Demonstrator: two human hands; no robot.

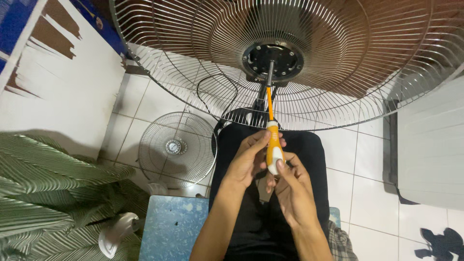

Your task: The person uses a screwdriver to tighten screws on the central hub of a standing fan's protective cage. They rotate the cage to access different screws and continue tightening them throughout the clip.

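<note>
A large wire fan guard fills the top of the head view, with a black motor hub at its centre. An orange and white screwdriver points up, its tip at the hub. My left hand grips the handle from the left, thumb near its top. My right hand holds the handle's lower end from below and the right. My legs in black trousers lie under both hands.
A smaller round fan guard lies on the white tiled floor at left. A green striped cloth and a white plastic part sit at lower left. A blue stool top is below. A white panel stands at right.
</note>
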